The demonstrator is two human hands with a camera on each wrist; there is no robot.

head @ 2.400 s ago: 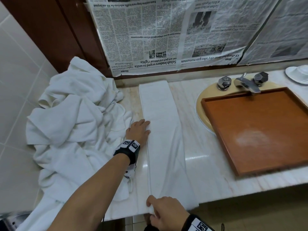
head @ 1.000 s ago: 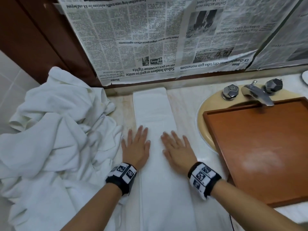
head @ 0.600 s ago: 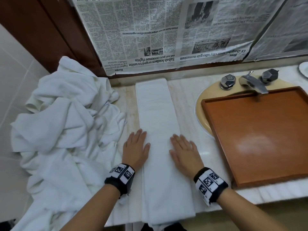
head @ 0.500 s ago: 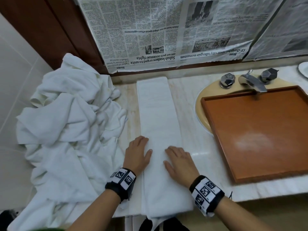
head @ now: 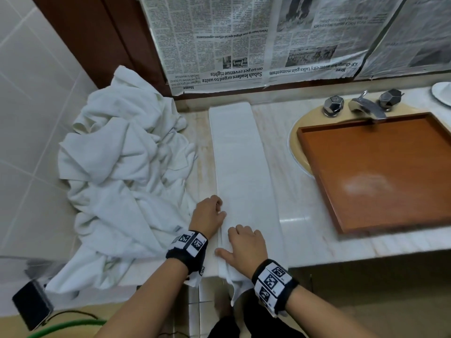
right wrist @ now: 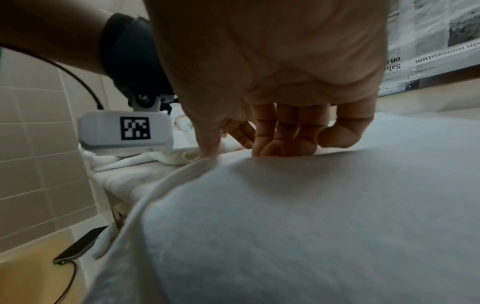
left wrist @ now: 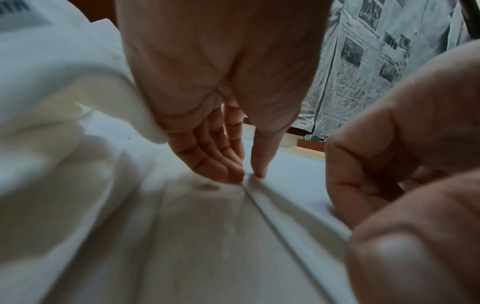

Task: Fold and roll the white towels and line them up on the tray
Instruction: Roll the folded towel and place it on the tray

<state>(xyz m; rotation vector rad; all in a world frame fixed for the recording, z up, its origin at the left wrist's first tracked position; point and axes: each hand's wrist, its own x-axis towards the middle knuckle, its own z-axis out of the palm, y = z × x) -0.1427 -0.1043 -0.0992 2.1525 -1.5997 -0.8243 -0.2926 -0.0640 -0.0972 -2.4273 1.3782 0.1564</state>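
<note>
A long folded white towel [head: 240, 167] lies as a narrow strip on the marble counter, its near end hanging over the front edge. My left hand [head: 218, 208] is at the strip's left edge, where fingertips and thumb pinch that edge [left wrist: 250, 176]. Just nearer me, my right hand [head: 228, 241] rests on the towel with curled fingers, thumb at the same left edge [right wrist: 233, 150]. The bare brown wooden tray [head: 380, 172] sits over the sink to the right. A heap of loose white towels [head: 122, 167] fills the counter's left end.
The faucet [head: 366, 108] and its two knobs stand behind the tray. Newspaper [head: 244, 45] covers the wall behind. A white dish [head: 443, 93] sits far right. A dark phone [head: 31, 306] with a cable lies on a ledge at the lower left.
Both hands slid down the towel toward its near end. They went from flat palms on either side to curled fingers at the left edge, the right hand moving leftward.
</note>
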